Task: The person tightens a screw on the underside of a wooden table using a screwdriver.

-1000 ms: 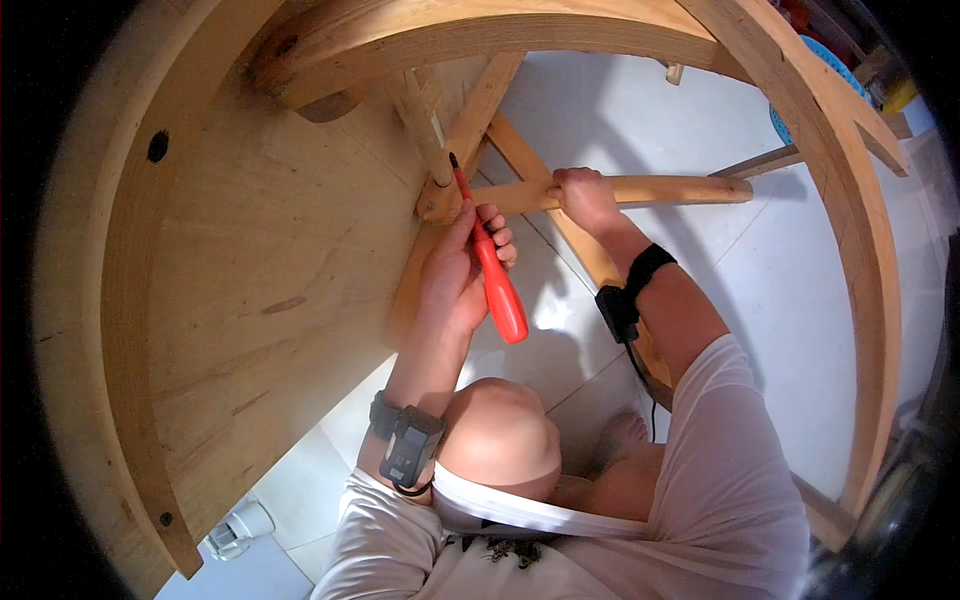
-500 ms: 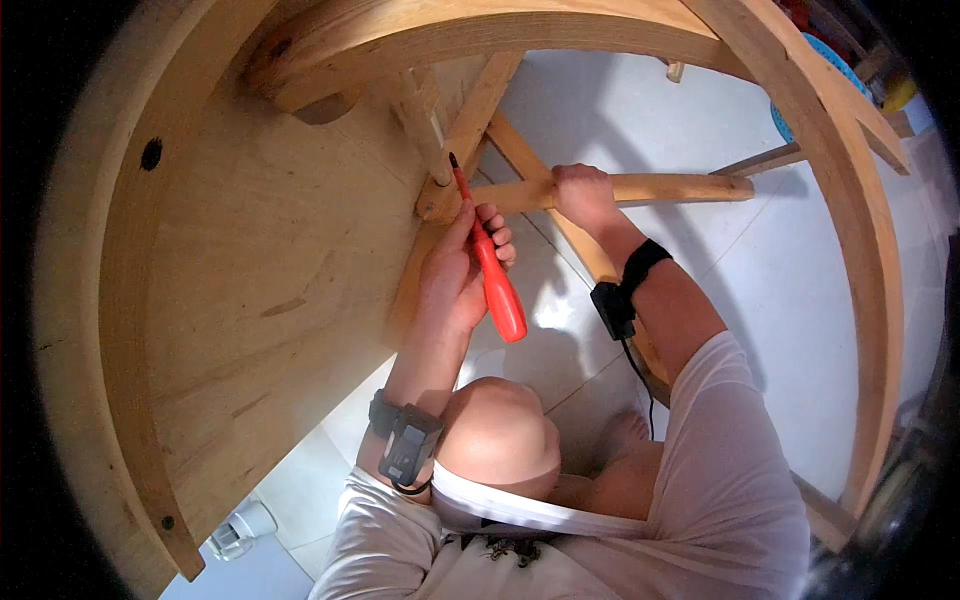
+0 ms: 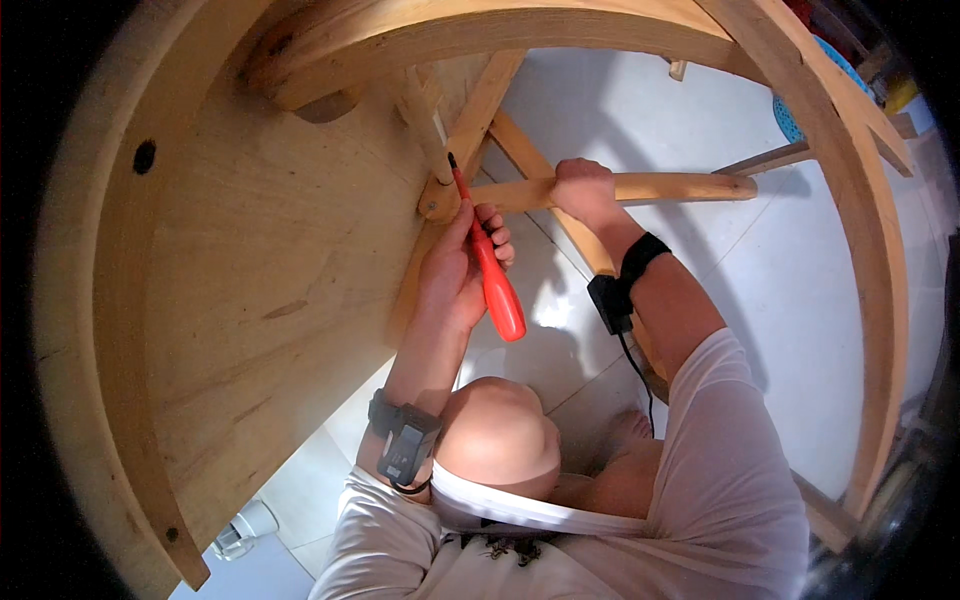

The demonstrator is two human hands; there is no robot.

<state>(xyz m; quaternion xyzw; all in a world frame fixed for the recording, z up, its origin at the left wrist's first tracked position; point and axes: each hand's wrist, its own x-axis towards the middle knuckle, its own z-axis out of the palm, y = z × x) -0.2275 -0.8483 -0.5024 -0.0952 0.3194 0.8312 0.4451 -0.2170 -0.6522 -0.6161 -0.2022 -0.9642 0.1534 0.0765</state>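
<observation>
A red screwdriver [image 3: 497, 288] with a dark tip is held in my left hand [image 3: 458, 262], the thumb along its shaft. It points up and away from me, its tip beside a wooden post near the joint of the frame. My right hand [image 3: 584, 190] is wrapped round a wooden bar [image 3: 680, 187] that runs out to the right from that joint. A screw head [image 3: 433, 206] shows in the rounded wooden end at the joint, just left of the screwdriver's shaft. Behind my left hand stands the wide wooden panel [image 3: 270, 270] of the furniture.
Curved wooden rails [image 3: 510, 35] arch over the far side, and another curved leg [image 3: 868, 290] stands at the right. A diagonal wooden brace [image 3: 575, 235] passes under my right hand. White floor tiles [image 3: 770, 270] lie below. A blue basket [image 3: 785, 120] is at the far right.
The view has shifted very slightly against the wooden frame. Both hands keep their holds, and the screwdriver stays in nearly the same place.
</observation>
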